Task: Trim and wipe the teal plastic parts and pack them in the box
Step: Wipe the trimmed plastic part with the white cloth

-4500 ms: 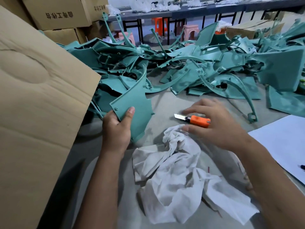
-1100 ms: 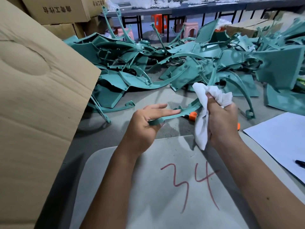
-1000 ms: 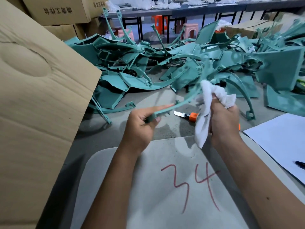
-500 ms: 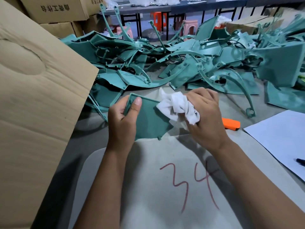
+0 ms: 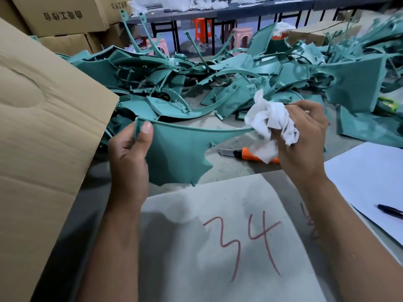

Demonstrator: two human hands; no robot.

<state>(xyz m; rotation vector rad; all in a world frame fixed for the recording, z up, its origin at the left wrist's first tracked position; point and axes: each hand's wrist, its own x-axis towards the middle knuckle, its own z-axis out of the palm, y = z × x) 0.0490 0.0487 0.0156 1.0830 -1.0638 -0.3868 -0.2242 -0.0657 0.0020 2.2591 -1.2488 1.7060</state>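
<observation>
Fingers [image 5: 122, 147] of the left hand [image 5: 128, 158] curl round the upper left corner of a flat teal part [image 5: 176, 153], thumb pressed on its front face, so the part is held up off the table [image 5: 229, 168] with its long thin tip reaching out to the right.

Far left, a large cardboard flap [image 5: 43, 136] of the packing box fills the side of the view — what lies inside the box cannot be seen. Behind it stand stacked cardboard boxes [image 5: 63, 16], closed, with printed characters on the side.

In the middle, beyond the held part, a heap of teal parts [image 5: 218, 77] sprawls across the table: curved strips, panels and brackets tangled together. In front of the person lies a pale sheet [image 5: 218, 247] marked "34" in red.

Right of the held part, the right hand [image 5: 303, 136] is clenched round a bunched white cloth [image 5: 270, 120], which meets the thin tip of the part. Under that hand an orange utility knife [image 5: 246, 154] lies on the table, blade end pointing left, partly hidden by the cloth.

Further right, white paper [image 5: 366, 171] lies on the table with a dark pen [image 5: 390, 211] on it. At the back right stands an open cardboard box [image 5: 316, 34] — its contents cannot be made out.
</observation>
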